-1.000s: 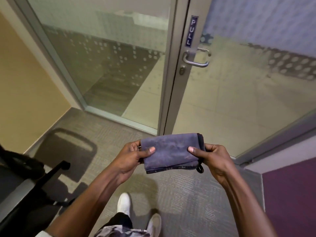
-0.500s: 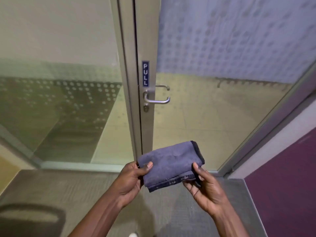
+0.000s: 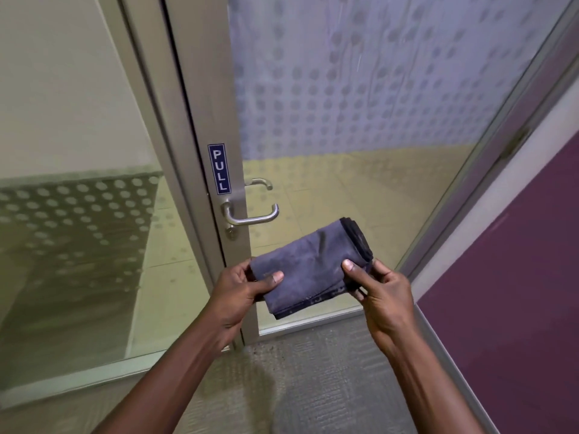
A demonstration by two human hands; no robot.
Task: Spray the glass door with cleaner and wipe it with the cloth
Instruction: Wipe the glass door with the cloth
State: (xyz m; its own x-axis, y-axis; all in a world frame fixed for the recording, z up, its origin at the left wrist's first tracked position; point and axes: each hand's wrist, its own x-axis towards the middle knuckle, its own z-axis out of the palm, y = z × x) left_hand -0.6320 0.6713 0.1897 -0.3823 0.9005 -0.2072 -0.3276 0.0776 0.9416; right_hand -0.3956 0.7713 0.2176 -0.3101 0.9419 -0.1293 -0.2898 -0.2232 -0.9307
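A folded grey-purple cloth (image 3: pixel 310 266) with a dark hem is held in front of the glass door (image 3: pixel 360 120). My left hand (image 3: pixel 242 289) pinches its left end, thumb on top. My right hand (image 3: pixel 380 292) grips its right end, thumb pressed on the fold. The door has a frosted dot pattern on its upper half, with streaks running down it. A metal lever handle (image 3: pixel 250 216) and a blue PULL sign (image 3: pixel 219 169) sit on the door's left stile, just above the cloth. No spray bottle is in view.
A fixed glass panel (image 3: pixel 78 198) stands left of the door frame. A purple wall (image 3: pixel 517 292) runs along the right. Grey carpet (image 3: pixel 313 386) lies under my arms.
The view has tilted up from the floor and closed in on the door. The cloth has risen nearer the handle, and my right hand has shifted from under its end to gripping its right edge.
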